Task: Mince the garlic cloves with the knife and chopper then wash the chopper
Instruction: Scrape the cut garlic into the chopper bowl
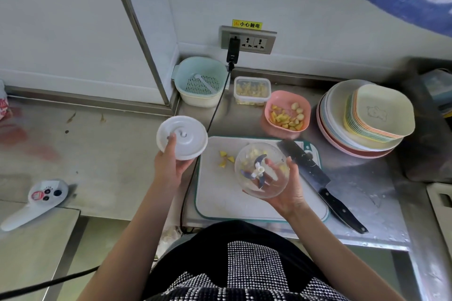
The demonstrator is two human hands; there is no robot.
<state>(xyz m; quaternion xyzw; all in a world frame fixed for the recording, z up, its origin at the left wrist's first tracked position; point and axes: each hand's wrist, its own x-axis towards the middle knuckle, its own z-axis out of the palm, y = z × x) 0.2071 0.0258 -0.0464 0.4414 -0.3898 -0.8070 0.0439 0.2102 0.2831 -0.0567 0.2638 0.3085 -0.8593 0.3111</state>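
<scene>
left hand (171, 166) gripping round white plastic lid (182, 137) | right hand (288, 193) cupping clear bladed chopper bowl (263, 173) | lid sitting left of bowl, apart, awaiting closing

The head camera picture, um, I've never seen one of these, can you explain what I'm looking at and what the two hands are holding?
The single picture comes from a camera worn on a person's head, looking down at a steel counter. No machine here, just bare hands. The left hand holds the white chopper lid. The right hand holds the clear chopper bowl, blades and some garlic bits inside. Below lies a white cutting board with a few pieces and a black knife. A pink bowl holds more cloves.
</scene>
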